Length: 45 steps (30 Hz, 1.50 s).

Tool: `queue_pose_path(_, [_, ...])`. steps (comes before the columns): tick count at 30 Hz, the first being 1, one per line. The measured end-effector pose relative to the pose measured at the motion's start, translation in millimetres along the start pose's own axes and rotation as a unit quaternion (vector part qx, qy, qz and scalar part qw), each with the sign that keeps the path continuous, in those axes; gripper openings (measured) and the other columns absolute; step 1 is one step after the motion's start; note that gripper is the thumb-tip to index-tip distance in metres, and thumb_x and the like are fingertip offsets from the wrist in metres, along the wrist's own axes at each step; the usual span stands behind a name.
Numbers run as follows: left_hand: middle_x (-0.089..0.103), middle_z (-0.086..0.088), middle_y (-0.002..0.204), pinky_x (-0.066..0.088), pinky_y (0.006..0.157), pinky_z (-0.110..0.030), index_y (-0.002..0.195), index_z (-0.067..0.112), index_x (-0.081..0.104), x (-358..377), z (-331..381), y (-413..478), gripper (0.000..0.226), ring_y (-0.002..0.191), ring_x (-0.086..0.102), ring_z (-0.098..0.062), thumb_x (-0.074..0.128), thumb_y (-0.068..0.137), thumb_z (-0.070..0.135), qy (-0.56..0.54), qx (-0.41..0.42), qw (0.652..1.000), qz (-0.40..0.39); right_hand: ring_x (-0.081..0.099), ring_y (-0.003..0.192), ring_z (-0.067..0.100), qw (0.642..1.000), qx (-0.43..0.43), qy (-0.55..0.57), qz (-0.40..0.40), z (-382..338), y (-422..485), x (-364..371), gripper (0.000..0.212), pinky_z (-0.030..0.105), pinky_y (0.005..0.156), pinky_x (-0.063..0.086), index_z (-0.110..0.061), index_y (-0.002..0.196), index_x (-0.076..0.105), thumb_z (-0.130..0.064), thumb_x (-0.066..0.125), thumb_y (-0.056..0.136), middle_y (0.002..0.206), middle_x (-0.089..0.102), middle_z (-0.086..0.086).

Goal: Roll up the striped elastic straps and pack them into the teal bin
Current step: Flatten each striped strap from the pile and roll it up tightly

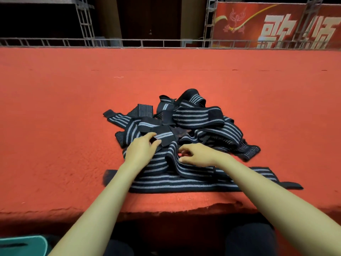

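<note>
The bin (36, 238) sits low, behind and left of the left grip (142, 147), cut off at the edge. A dark thing inside is too blurry to name. The straps (199, 117) lie heaped on the red bench (55, 126), under and beyond both grips. The left grip pinches a black strap end. The right grip (195, 154) curls over a fold; I cannot tell if it holds it.

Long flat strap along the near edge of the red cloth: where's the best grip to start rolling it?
Take the flat strap by its plain black tab at the right end, coming from the right and above. That end lies flat and free on the red cloth; its middle is covered by the pile.
</note>
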<state>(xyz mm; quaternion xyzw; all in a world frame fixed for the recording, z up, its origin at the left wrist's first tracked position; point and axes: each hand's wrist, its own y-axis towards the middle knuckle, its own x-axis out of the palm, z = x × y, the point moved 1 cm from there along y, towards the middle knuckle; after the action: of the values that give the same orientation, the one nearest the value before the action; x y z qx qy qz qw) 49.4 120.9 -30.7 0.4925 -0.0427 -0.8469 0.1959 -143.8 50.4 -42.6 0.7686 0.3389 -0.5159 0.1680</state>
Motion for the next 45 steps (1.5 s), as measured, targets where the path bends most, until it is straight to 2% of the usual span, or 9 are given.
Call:
queue_pose_path(4, [0.068,-0.007,0.091,0.046,0.073,-0.035,0.107,0.017,0.061,6,4,7,0.029,0.094,0.061,-0.029,0.048,0.095,0.040,0.046,0.018,0.999,-0.003,0.054,0.116,0.008,0.992,0.000,0.123,0.031,0,2,14,0.039,0.027,0.104,0.039,-0.021,0.125,0.054,-0.029,0.065,0.088,0.125,0.060,-0.003])
queue_pose_path(9, [0.061,0.002,0.066,0.038,0.062,-0.031,0.076,0.015,0.057,-14,9,-6,0.038,0.070,0.056,-0.019,0.058,0.086,0.051,-0.023,0.003,0.995,0.098,0.049,0.078,0.000,0.957,-0.023,0.275,0.093,-5,-4,9,0.023,0.023,0.083,0.040,-0.021,0.081,0.049,-0.017,0.071,0.084,0.082,0.052,-0.012])
queue_pose_path(14, [0.058,0.003,0.062,0.037,0.063,-0.025,0.071,0.014,0.054,-44,7,-21,0.020,0.062,0.054,-0.014,0.069,0.080,0.022,-0.147,0.019,0.972,0.184,0.045,0.076,0.013,0.921,-0.033,0.363,0.137,-4,-18,-16,0.023,0.027,0.073,0.037,-0.023,0.078,0.047,-0.016,0.069,0.085,0.079,0.050,0.002])
queue_pose_path(18, [0.056,0.005,0.062,0.035,0.058,-0.013,0.075,0.012,0.055,-50,9,-28,0.012,0.057,0.049,-0.008,0.066,0.079,0.012,-0.230,0.016,0.955,0.185,0.048,0.073,0.006,0.945,-0.033,0.235,0.224,-1,-29,-49,0.025,0.026,0.075,0.039,-0.024,0.079,0.047,-0.010,0.067,0.084,0.076,0.052,-0.011])
queue_pose_path(25, [0.047,0.003,0.067,0.038,0.063,-0.026,0.099,0.019,0.049,-69,10,-33,0.024,0.060,0.042,-0.011,0.060,0.083,0.006,-0.340,0.048,0.922,0.177,0.058,0.098,0.013,0.964,0.009,0.062,0.259,8,-49,-84,0.013,0.026,0.085,0.040,-0.022,0.095,0.058,-0.013,0.064,0.087,0.100,0.064,-0.005])
queue_pose_path(32, [0.055,-0.007,0.079,0.050,0.076,-0.044,0.087,0.028,0.049,-88,-27,-34,0.021,0.077,0.054,-0.022,0.055,0.076,0.011,-0.415,-0.084,0.886,0.190,0.057,0.105,0.024,0.976,0.121,-0.027,0.179,33,-51,-71,0.016,0.038,0.089,0.046,-0.025,0.100,0.060,-0.014,0.055,0.089,0.110,0.065,0.002])
queue_pose_path(38, [0.061,-0.007,0.071,0.055,0.075,-0.042,0.097,0.005,0.049,-71,-65,-31,0.016,0.068,0.061,-0.021,0.053,0.085,-0.004,-0.468,-0.171,0.853,0.157,0.055,0.107,0.023,0.979,0.172,-0.066,0.083,48,-47,-48,0.022,0.040,0.092,0.046,-0.024,0.111,0.056,-0.017,0.052,0.090,0.119,0.062,0.002])
queue_pose_path(42, [0.063,-0.010,0.078,0.059,0.065,-0.026,0.082,0.001,0.054,-60,-54,-45,0.012,0.075,0.062,-0.019,0.048,0.093,-0.003,-0.587,-0.191,0.779,0.112,0.046,0.120,0.025,0.966,0.085,-0.149,0.191,17,-38,-30,0.044,0.040,0.099,0.040,-0.022,0.132,0.048,-0.020,0.055,0.089,0.129,0.053,0.003])
queue_pose_path(45, [0.066,-0.007,0.077,0.057,0.071,-0.032,0.078,0.008,0.052,-57,-45,-49,0.018,0.071,0.066,-0.022,0.048,0.096,0.005,-0.594,-0.190,0.775,0.104,0.051,0.113,0.013,0.981,-0.067,-0.028,0.182,-38,-32,-9,0.034,0.035,0.100,0.041,-0.020,0.124,0.056,-0.027,0.060,0.091,0.118,0.058,-0.002])
